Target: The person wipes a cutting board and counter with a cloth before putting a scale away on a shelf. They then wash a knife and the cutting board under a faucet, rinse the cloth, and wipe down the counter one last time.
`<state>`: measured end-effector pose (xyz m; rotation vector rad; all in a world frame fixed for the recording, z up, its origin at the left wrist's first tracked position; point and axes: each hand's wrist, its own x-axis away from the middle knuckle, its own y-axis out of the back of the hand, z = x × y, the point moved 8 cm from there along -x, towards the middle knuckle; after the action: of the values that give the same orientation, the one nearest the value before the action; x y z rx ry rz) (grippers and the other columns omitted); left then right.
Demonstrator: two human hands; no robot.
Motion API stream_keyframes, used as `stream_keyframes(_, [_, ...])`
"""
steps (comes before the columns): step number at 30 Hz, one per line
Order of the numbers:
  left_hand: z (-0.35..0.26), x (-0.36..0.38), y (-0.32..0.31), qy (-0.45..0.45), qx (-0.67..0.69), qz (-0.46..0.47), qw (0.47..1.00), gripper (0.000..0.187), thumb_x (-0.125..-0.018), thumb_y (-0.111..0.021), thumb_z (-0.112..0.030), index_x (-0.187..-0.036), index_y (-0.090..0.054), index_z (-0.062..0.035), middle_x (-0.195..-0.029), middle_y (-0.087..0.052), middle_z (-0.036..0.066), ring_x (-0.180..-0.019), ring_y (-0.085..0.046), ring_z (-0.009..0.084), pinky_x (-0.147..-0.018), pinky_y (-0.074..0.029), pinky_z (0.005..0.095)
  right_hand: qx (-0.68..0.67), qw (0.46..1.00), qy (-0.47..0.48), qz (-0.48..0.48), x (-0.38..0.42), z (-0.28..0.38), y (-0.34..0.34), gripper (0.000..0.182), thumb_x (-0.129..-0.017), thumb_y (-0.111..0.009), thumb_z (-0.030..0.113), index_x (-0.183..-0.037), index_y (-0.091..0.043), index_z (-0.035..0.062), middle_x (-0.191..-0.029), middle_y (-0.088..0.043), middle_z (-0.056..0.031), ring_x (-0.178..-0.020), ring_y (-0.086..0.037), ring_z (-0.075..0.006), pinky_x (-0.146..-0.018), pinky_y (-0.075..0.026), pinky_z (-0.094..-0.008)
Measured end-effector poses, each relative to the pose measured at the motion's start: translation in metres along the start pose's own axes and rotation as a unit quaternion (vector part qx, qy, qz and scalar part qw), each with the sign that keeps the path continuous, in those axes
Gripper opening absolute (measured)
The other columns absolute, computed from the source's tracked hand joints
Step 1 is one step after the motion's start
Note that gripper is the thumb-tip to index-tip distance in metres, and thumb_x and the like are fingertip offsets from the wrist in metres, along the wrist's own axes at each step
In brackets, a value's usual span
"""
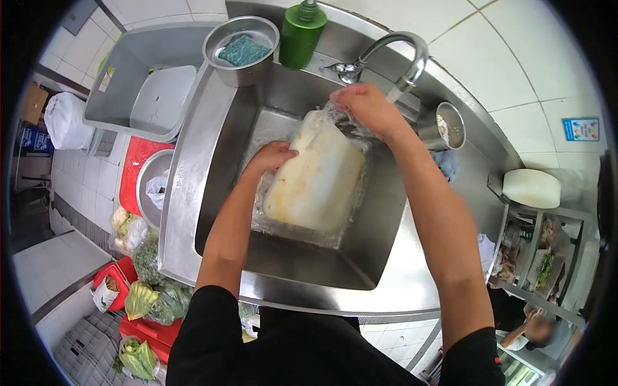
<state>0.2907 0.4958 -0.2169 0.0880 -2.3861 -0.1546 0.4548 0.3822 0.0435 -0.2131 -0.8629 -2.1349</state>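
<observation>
A stained, cream-white slab or container (315,177) lies tilted in the steel sink (290,257), with water around it. My left hand (273,157) is at its left edge, fingers bent against it. Near its top edge, my right hand (360,106) is closed in the water stream under the curved faucet (412,61); splashing water hides what its fingers hold, if anything.
Behind the sink stand a steel pot (241,74) with a teal cloth and a green bottle (301,35). A small steel cup (450,125) is at the right, a grey tub (109,96) at the left. Bagged vegetables (141,299) sit lower left. Another person (534,328) is at lower right.
</observation>
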Motion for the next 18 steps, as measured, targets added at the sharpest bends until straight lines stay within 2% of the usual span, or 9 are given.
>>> stream_keyframes(2, [-0.048, 0.002, -0.008, -0.238, -0.061, -0.049, 0.968, 0.047, -0.082, -0.068, -0.049, -0.101, -0.072, -0.0061, -0.087, -0.072, 0.011, -0.084, -0.068, 0.0264, -0.077, -0.053, 0.0388, -0.127, 0.992, 0.0, 0.016, 0.005, 0.002, 0.001, 0.026, -0.088, -0.065, 0.025, -0.091, -0.073, 0.0, -0.089, -0.073, -0.0064, -0.085, -0.068, -0.0148, -0.072, -0.051, -0.0259])
stream_keyframes(5, [-0.085, 0.015, -0.006, -0.115, -0.235, -0.11, 0.959, 0.046, -0.077, -0.073, -0.041, -0.105, -0.071, -0.0048, -0.099, -0.072, 0.014, -0.094, -0.068, 0.0286, -0.086, -0.05, 0.0384, 0.096, 0.994, -0.004, -0.047, 0.013, 0.005, 0.016, 0.026, -0.093, -0.062, 0.023, -0.1, -0.072, -0.0008, -0.092, -0.072, -0.0069, -0.086, -0.067, -0.0141, -0.08, -0.054, -0.0246])
stream_keyframes(7, [-0.088, -0.002, -0.008, -0.093, -0.232, -0.168, 0.954, 0.048, -0.076, -0.074, -0.039, -0.109, -0.07, -0.0051, -0.105, -0.07, 0.015, -0.096, -0.067, 0.0286, -0.088, -0.05, 0.0368, -0.134, 0.986, -0.053, 0.078, 0.024, 0.007, -0.001, 0.026, -0.093, -0.063, 0.023, -0.1, -0.072, 0.0, -0.094, -0.072, -0.0073, -0.087, -0.068, -0.0146, -0.081, -0.055, -0.0257])
stream_keyframes(9, [-0.086, -0.017, 0.0, -0.067, -0.226, -0.223, 0.946, 0.05, -0.074, -0.075, -0.037, -0.112, -0.069, -0.0053, -0.111, -0.069, 0.015, -0.098, -0.067, 0.0285, -0.089, -0.05, 0.0352, -0.146, 0.978, -0.063, 0.135, 0.041, 0.016, -0.004, 0.026, -0.093, -0.064, 0.024, -0.1, -0.072, 0.0001, -0.095, -0.072, -0.0073, -0.088, -0.069, -0.0149, -0.081, -0.055, -0.0261])
stream_keyframes(11, [-0.075, -0.03, -0.014, -0.076, -0.075, -0.021, 0.994, 0.053, -0.077, -0.074, -0.027, -0.125, -0.063, -0.0058, -0.12, -0.067, 0.012, -0.103, -0.066, 0.025, -0.094, -0.049, 0.0347, -0.162, 0.965, -0.069, 0.196, 0.05, 0.016, -0.015, 0.026, -0.093, -0.064, 0.024, -0.1, -0.072, 0.0002, -0.096, -0.073, -0.0072, -0.089, -0.069, -0.0152, -0.082, -0.055, -0.0264])
stream_keyframes(12, [-0.067, -0.029, -0.015, -0.072, -0.077, -0.022, 0.994, 0.053, -0.077, -0.074, -0.027, -0.125, -0.063, -0.0058, -0.12, -0.067, 0.012, -0.103, -0.066, 0.025, -0.094, -0.049, 0.0347, -0.157, 0.969, -0.064, 0.178, 0.048, 0.016, -0.014, 0.026, -0.093, -0.064, 0.024, -0.1, -0.072, 0.0002, -0.096, -0.073, -0.007, -0.089, -0.069, -0.0153, -0.083, -0.055, -0.0264])
stream_keyframes(14, [-0.08, 0.0, -0.04, -0.191, 0.19, 0.154, 0.951, 0.058, -0.079, -0.07, -0.014, -0.134, -0.055, -0.0039, -0.119, -0.067, 0.007, -0.102, -0.066, 0.0222, -0.093, -0.051, 0.0357, -0.153, 0.973, -0.057, 0.161, 0.042, 0.009, -0.014, 0.026, -0.093, -0.064, 0.025, -0.1, -0.072, 0.0003, -0.097, -0.073, -0.0067, -0.089, -0.069, -0.0153, -0.083, -0.055, -0.0263])
stream_keyframes(16, [-0.085, 0.029, -0.048, -0.184, 0.208, 0.147, 0.949, 0.061, -0.079, -0.068, -0.009, -0.137, -0.051, -0.0028, -0.12, -0.066, 0.007, -0.102, -0.066, 0.0214, -0.092, -0.051, 0.036, -0.027, 0.998, -0.03, 0.055, 0.025, -0.005, -0.001, 0.027, -0.093, -0.064, 0.024, -0.099, -0.072, -0.0003, -0.097, -0.073, -0.0064, -0.089, -0.069, -0.0149, -0.084, -0.054, -0.0259])
stream_keyframes(18, [-0.097, 0.041, -0.051, -0.179, 0.225, 0.142, 0.947, 0.064, -0.078, -0.065, -0.004, -0.14, -0.047, -0.0018, -0.121, -0.065, 0.007, -0.102, -0.065, 0.0205, -0.091, -0.052, 0.0363, -0.038, 0.993, -0.027, 0.111, 0.04, 0.01, -0.006, 0.027, -0.092, -0.064, 0.025, -0.098, -0.072, -0.0004, -0.096, -0.072, -0.007, -0.087, -0.069, -0.0142, -0.083, -0.054, -0.0259])
